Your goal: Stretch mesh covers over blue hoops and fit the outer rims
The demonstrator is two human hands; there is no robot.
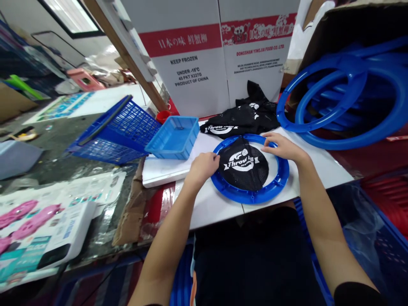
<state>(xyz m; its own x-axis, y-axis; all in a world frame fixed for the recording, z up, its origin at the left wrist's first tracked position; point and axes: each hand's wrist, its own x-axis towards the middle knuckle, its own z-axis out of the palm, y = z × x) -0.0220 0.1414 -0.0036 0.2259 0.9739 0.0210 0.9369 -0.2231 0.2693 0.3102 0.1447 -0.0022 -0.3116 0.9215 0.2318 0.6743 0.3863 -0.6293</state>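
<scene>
Small blue tray (174,138) sits on a white board (162,168), just beside a tipped blue basket (117,127). Spare black mesh pieces (242,119) lie behind, against white cartons (204,55) (marked "KEEP FROZEN"). Stacked blue rings (344,97) fill a box at right. Pink-printed packaging (38,229) far left.

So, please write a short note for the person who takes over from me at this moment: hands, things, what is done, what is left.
Left hand: pinches the black mesh net at the left inner edge of the blue ring.
Right hand: presses the ring's upper right rim.
Ring lies flat on the white board, net laid inside it.
Done: net looks seated along the left and top.
Left: the lower right, where white shows between net and rim.
Spare nets lie behind; spare rings in the box at right.
</scene>
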